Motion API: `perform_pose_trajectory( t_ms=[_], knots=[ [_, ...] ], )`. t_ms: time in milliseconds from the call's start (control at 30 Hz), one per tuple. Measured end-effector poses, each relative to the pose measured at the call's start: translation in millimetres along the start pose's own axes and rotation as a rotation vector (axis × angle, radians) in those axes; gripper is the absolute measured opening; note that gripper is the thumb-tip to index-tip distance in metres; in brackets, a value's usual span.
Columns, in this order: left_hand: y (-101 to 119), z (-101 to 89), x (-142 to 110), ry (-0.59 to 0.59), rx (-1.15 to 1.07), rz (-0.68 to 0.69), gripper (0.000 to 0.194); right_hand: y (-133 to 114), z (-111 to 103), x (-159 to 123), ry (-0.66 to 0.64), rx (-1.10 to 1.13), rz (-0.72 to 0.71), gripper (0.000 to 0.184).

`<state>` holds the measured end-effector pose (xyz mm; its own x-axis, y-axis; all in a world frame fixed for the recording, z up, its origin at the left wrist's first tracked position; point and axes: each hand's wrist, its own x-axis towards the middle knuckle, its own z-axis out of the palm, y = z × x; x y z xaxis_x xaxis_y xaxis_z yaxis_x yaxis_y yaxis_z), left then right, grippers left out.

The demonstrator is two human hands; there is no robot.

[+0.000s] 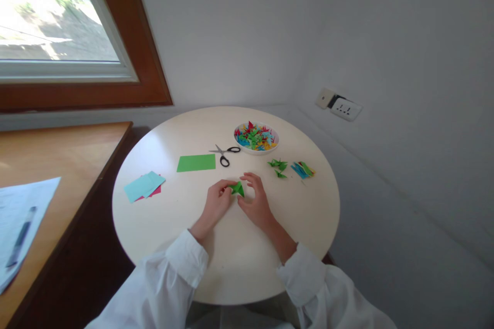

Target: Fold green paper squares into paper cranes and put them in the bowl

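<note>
A small folded green paper, with a pointed shape like a paper crane, is between my hands over the white round table. My left hand pinches its left side between thumb and fingers. On the other side, my right hand has thumb and fingers spread apart around the paper; I see no firm grip there. Beyond my hands lie a flat green paper sheet and opened scissors with black handles. Several folded green paper cranes lie to the right.
A white bowl of colourful paper cranes stands at the table's back. Coloured paper strips lie at the right, light blue and red sheets at the left. A wooden desk holds papers and a pen. Walls close in behind and right.
</note>
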<state>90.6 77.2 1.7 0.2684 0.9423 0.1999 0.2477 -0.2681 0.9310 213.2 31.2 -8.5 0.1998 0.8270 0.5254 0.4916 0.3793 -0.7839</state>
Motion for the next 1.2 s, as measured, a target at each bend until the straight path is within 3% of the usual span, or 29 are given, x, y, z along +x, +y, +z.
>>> perform_pose_trajectory(
  t_ms=[467,667,1200],
  knots=[
    [8.5,-0.3,-1.9,-0.051,-0.047,0.012,0.023,2.3,5.5,-1.5,-0.057,0.147,0.104,0.03],
    [7.0,-0.4,-1.8,-0.053,-0.043,0.034,0.023,0.4,4.5,0.0,-0.031,0.162,0.118,0.019],
    [3.3,-6.6,0.0,-0.067,-0.062,0.073,0.023,-0.7,1.5,2.5,0.054,0.246,0.159,0.011]
  ],
)
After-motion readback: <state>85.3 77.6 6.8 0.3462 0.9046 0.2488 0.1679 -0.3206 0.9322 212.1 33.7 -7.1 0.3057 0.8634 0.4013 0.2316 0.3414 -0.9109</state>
